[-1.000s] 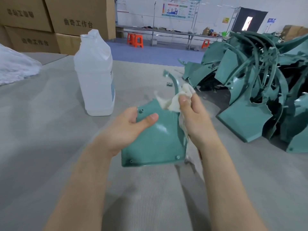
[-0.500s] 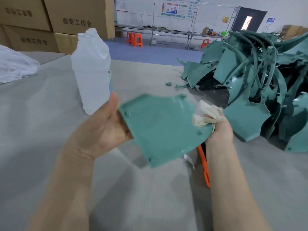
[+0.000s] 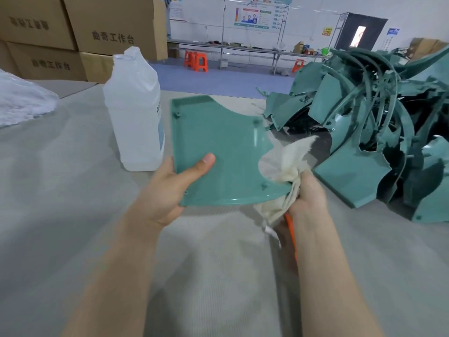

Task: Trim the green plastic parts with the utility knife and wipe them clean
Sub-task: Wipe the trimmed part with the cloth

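Note:
A flat green plastic part (image 3: 223, 152) with a raised rim and small screw bosses is held above the table, its inner face up. My left hand (image 3: 170, 188) grips its near left edge, thumb on top. My right hand (image 3: 306, 200) holds a crumpled off-white cloth (image 3: 281, 161) against the part's right edge. An orange utility knife (image 3: 291, 237) lies on the table under my right wrist, mostly hidden.
A translucent plastic jug (image 3: 136, 113) stands left of the part. A big pile of green plastic parts (image 3: 374, 132) fills the right. Clear plastic wrap (image 3: 21, 100) lies far left; cardboard boxes (image 3: 80, 32) stack behind. The table (image 3: 73, 215) has a grey ribbed cover.
The part has been turned over from upright to flat, inner face up. My right hand with the cloth slid from the top edge to the right edge, uncovering the orange knife.

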`<action>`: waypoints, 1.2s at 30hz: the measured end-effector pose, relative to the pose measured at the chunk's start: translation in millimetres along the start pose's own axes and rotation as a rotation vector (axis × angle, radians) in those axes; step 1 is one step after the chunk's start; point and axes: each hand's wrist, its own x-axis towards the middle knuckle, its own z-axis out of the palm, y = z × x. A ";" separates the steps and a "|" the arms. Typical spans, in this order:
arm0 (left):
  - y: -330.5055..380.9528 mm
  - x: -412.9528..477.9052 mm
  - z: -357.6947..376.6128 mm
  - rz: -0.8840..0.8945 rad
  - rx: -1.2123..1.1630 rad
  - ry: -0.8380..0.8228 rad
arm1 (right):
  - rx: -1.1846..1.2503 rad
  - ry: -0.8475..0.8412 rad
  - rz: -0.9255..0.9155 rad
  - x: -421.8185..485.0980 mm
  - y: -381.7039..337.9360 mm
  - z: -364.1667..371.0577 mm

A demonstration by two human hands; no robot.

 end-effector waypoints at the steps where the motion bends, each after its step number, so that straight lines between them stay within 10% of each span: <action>1: 3.3 -0.8 -3.5 0.001 -0.023 0.009 | -0.092 0.058 -0.048 1.9 -1.9 -3.1; 5: 11.8 -3.5 -16.8 -0.025 -0.036 0.007 | -0.398 0.082 -0.247 6.5 -0.8 -2.9; 17: 16.7 3.4 -30.8 -0.057 -0.208 0.178 | -0.226 -0.151 -0.219 -1.4 -6.3 -4.3; 22: 15.9 2.7 -36.1 -0.028 -0.180 0.173 | -0.372 -0.009 -0.221 -0.6 -4.2 -4.2; 29: 17.9 0.9 -40.8 0.007 -0.183 0.152 | 0.031 0.303 -0.358 -11.7 -19.1 -9.2; 33: 10.0 3.6 -30.4 -0.049 -0.044 0.189 | 0.206 -0.070 -0.478 -40.3 -30.6 8.4; 36: 3.7 5.6 -17.0 -0.040 0.029 0.151 | -0.209 -0.243 -0.575 -58.0 -10.3 35.3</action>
